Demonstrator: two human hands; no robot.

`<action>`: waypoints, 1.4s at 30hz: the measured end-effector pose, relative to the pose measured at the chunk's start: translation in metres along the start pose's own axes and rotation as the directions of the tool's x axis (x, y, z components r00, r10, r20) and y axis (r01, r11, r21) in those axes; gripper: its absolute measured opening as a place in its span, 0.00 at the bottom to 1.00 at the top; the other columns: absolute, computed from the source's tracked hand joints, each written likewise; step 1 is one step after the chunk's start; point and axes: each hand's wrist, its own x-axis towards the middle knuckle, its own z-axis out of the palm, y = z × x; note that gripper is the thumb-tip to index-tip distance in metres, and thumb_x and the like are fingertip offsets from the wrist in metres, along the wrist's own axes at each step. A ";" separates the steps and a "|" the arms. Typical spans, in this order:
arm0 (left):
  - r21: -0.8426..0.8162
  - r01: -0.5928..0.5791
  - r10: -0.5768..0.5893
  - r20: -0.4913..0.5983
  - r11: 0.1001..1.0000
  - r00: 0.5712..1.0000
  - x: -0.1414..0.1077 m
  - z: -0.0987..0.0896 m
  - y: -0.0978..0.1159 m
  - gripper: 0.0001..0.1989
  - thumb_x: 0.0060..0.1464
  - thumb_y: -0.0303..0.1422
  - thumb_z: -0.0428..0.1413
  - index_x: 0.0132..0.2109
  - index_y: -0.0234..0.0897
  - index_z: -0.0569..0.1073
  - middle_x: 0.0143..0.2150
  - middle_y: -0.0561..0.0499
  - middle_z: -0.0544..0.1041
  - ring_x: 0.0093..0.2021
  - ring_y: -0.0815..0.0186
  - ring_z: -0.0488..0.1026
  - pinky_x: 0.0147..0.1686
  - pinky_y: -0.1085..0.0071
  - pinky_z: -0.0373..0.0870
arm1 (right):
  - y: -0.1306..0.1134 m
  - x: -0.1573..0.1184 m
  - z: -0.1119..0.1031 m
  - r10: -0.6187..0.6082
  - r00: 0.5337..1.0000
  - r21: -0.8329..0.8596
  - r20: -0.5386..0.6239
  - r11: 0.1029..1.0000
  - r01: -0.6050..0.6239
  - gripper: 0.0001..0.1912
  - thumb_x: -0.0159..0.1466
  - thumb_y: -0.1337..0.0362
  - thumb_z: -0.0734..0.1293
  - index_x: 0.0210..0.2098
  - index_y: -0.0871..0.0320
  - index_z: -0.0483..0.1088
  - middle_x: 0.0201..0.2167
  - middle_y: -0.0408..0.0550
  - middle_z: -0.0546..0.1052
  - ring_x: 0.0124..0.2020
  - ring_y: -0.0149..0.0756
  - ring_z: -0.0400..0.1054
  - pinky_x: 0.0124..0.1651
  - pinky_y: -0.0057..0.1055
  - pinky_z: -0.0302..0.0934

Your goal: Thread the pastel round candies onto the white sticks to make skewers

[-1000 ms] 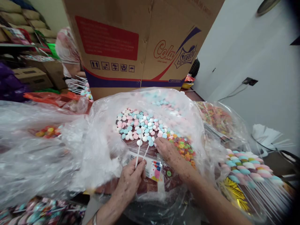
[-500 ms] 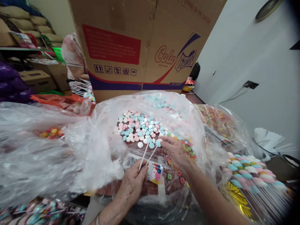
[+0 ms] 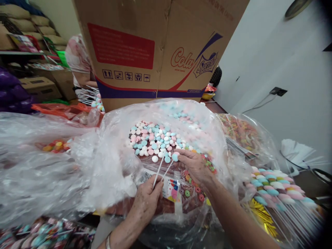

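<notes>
Two thin white sticks rise from my left hand, whose thumb and fingers are closed round their lower ends. My right hand pinches a blue and pink candy between thumb and fingertips, at the upper end of one stick. Whether the stick's tip is inside the candy I cannot tell. Just beyond lie many loose pink, blue and white candies in an opened clear plastic bag. Under my hands are a printed packet and small ring-shaped candies.
A tall cardboard box stands behind the bag. To the right are finished candy skewers, gold ties and a bag of gummy sweets. A person is partly hidden behind the box, at left.
The view has shifted slightly. My hands keep nearly the same pose, with the candy still held against the stick's upper end.
</notes>
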 end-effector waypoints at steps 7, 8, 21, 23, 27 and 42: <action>-0.013 0.007 -0.007 0.012 1.000 1.000 0.001 0.000 -0.002 0.12 0.59 0.40 0.49 0.31 0.40 0.69 0.20 0.58 0.66 0.22 0.67 0.60 0.26 0.71 0.56 | 0.007 0.001 -0.004 -0.045 0.998 -0.158 0.042 0.986 0.051 0.19 0.54 0.56 0.73 0.44 0.55 0.79 0.35 0.46 0.82 0.37 0.38 0.74 0.42 0.36 0.69; -0.020 0.010 -0.010 0.015 1.000 1.000 0.001 0.000 -0.002 0.12 0.59 0.40 0.49 0.30 0.40 0.69 0.20 0.58 0.66 0.22 0.67 0.60 0.25 0.71 0.55 | 0.008 0.000 -0.004 -0.042 0.998 -0.178 0.055 0.983 0.051 0.19 0.55 0.56 0.73 0.45 0.55 0.79 0.37 0.47 0.82 0.37 0.39 0.74 0.44 0.37 0.69; -0.036 -0.015 0.014 -0.019 0.999 1.000 -0.001 -0.003 0.002 0.12 0.58 0.40 0.49 0.31 0.40 0.69 0.20 0.57 0.67 0.24 0.65 0.63 0.29 0.70 0.58 | 0.004 -0.014 0.009 -0.144 0.984 -0.445 0.102 0.878 0.175 0.15 0.59 0.56 0.69 0.45 0.49 0.79 0.40 0.43 0.82 0.41 0.43 0.75 0.52 0.44 0.66; -0.037 -0.030 0.030 -0.022 0.999 0.999 0.000 -0.003 0.002 0.12 0.58 0.39 0.49 0.30 0.40 0.69 0.20 0.57 0.67 0.25 0.65 0.64 0.29 0.70 0.59 | 0.011 -0.019 0.014 -0.131 0.988 -0.395 0.078 0.906 0.151 0.16 0.60 0.54 0.69 0.47 0.49 0.78 0.39 0.43 0.82 0.38 0.42 0.76 0.49 0.43 0.68; -0.031 -0.021 0.020 -0.023 0.999 1.000 0.001 -0.003 0.000 0.11 0.58 0.39 0.49 0.30 0.39 0.69 0.21 0.57 0.67 0.25 0.65 0.64 0.29 0.70 0.59 | 0.023 -0.033 0.032 -0.167 0.970 -0.419 0.175 0.879 0.227 0.16 0.64 0.56 0.66 0.49 0.47 0.77 0.45 0.42 0.80 0.48 0.42 0.74 0.55 0.39 0.65; -0.101 0.004 -0.015 -0.105 0.995 0.994 0.002 0.003 -0.004 0.11 0.56 0.39 0.51 0.29 0.40 0.68 0.18 0.59 0.66 0.21 0.67 0.62 0.25 0.72 0.58 | -0.025 0.007 -0.027 -0.015 0.949 -0.892 0.314 -0.349 0.289 0.09 0.64 0.71 0.63 0.34 0.59 0.75 0.37 0.55 0.76 0.42 0.45 0.66 0.42 0.35 0.56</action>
